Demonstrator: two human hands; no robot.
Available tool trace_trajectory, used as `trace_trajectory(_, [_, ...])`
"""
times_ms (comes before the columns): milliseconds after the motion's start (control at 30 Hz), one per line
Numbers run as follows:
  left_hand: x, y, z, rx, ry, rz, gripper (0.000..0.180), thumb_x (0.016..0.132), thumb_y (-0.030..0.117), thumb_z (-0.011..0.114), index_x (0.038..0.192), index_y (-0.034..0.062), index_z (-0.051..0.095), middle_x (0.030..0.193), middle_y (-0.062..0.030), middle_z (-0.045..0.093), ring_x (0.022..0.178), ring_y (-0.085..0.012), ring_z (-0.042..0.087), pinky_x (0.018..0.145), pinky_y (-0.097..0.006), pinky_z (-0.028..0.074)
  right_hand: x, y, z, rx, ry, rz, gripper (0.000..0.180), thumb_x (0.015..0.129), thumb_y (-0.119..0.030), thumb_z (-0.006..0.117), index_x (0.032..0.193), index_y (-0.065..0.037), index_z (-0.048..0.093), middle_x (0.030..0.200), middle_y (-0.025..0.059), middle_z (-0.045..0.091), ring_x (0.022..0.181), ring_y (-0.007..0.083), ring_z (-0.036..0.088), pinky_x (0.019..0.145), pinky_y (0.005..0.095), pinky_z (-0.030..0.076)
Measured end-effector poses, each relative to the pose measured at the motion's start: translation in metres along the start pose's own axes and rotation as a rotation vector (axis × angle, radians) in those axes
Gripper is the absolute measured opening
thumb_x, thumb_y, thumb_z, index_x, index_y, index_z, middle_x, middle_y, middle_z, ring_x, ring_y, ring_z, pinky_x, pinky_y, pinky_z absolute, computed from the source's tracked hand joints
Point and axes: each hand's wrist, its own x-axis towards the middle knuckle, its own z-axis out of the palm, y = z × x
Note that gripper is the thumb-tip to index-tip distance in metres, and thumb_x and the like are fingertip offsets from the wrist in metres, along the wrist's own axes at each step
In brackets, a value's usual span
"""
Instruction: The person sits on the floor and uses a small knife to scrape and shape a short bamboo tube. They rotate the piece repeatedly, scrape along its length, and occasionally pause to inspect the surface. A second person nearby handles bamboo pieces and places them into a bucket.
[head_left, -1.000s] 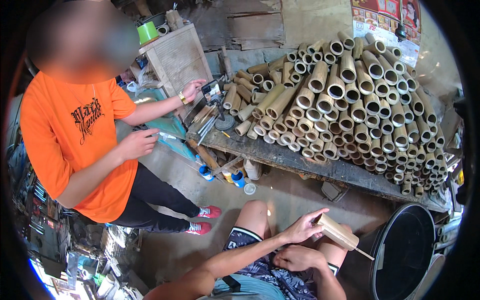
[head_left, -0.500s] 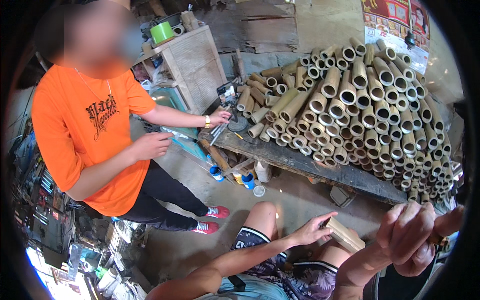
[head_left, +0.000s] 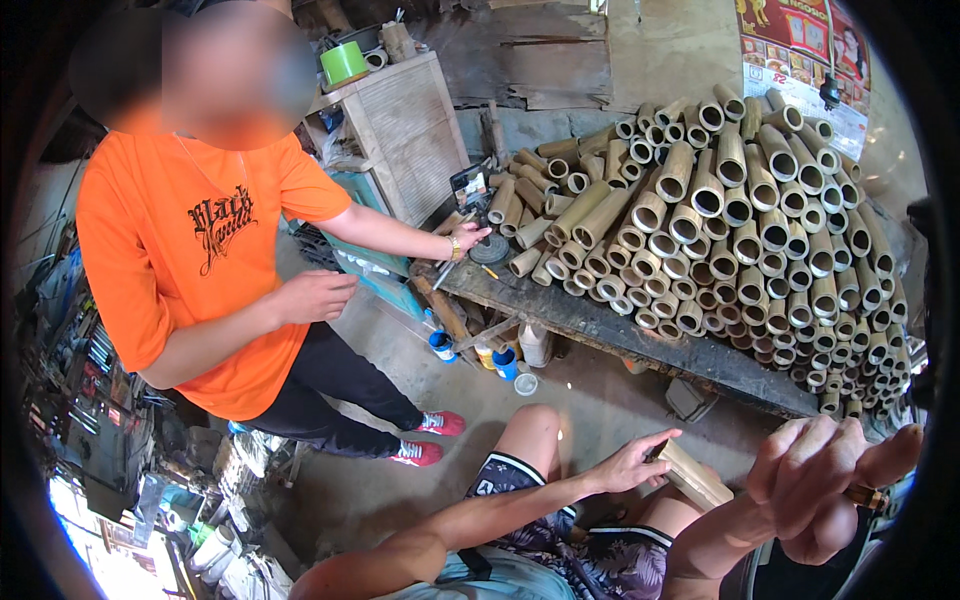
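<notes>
My left hand [head_left: 628, 466] grips a short bamboo tube [head_left: 697, 478] by its open end, above my bare thigh. The tube slants down to the right, its smooth side facing up. At the lower right my right hand [head_left: 815, 475] is raised in a closed fist, with the index finger pushed out to the right. A small brown object with a shiny band [head_left: 866, 496] pokes out beside that fist; what kind of thing it is, I cannot tell. The far part of it is lost in the dark rim.
A dark wooden bench [head_left: 560, 312] carries a tall pile of bamboo tubes [head_left: 760, 235]. A person in an orange shirt [head_left: 215, 270] stands at left, one hand near a phone [head_left: 468, 185] on the bench. Blue cups [head_left: 504, 362] stand on the floor; a cabinet [head_left: 410, 130] is behind.
The whole scene has shifted slightly right and down in view. My right hand's index finger now points out more, showing more of the brown object. My left hand still holds the bamboo tube.
</notes>
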Motion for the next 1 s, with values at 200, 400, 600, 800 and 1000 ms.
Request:
trace_trajectory(200, [0.002,-0.001,0.0,-0.003,-0.005,-0.006,0.068,0.105,0.014,0.059,0.165,0.009,0.027,0.132,-0.011,0.063,0.095,-0.0153,0.066,0.083,-0.031,0.061,0.004,-0.005,0.001,-0.067,-0.052,0.005,0.084,0.088,0.001,0.064,0.162,-0.01,0.027,0.056,0.0066,0.062,0.034,0.0094,0.045,0.039,0.0238,0.039])
trace_trajectory(400, [0.001,0.001,0.001,-0.025,0.027,0.013,0.068,0.103,0.012,0.06,0.163,0.0065,0.029,0.127,-0.0123,0.061,0.088,-0.0138,0.066,0.078,-0.028,0.06,0.001,-0.005,-0.007,-0.062,-0.024,-0.075,0.073,0.088,0.003,0.063,0.154,-0.005,0.032,0.055,0.0057,0.062,0.033,0.0078,0.044,0.037,0.0219,0.039])
trace_trajectory(600, [0.002,0.001,0.001,-0.032,0.016,0.001,0.069,0.103,0.011,0.06,0.164,0.0069,0.027,0.131,-0.0133,0.061,0.089,-0.0141,0.067,0.078,-0.027,0.06,-0.002,-0.001,-0.001,-0.043,-0.06,-0.08,0.075,0.089,0.002,0.062,0.156,-0.005,0.031,0.055,0.0055,0.062,0.033,0.0072,0.044,0.036,0.0219,0.039])
trace_trajectory(800, [0.001,0.001,0.001,-0.037,0.016,-0.012,0.069,0.103,0.01,0.06,0.164,0.007,0.028,0.133,-0.0132,0.059,0.09,-0.014,0.066,0.078,-0.028,0.06,0.006,0.003,0.005,-0.026,-0.101,-0.09,0.076,0.089,0.002,0.061,0.158,-0.005,0.029,0.055,0.0053,0.062,0.033,0.0067,0.044,0.036,0.0219,0.04])
trace_trajectory(1000, [0.001,0.002,-0.001,0.002,0.003,-0.011,0.069,0.105,0.014,0.06,0.165,0.0107,0.027,0.131,-0.0107,0.063,0.096,-0.0138,0.066,0.083,-0.028,0.06,0.005,0.002,0.005,-0.032,-0.076,-0.098,0.079,0.09,0.002,0.061,0.16,-0.004,0.026,0.055,0.0054,0.062,0.034,0.0067,0.044,0.036,0.0217,0.04])
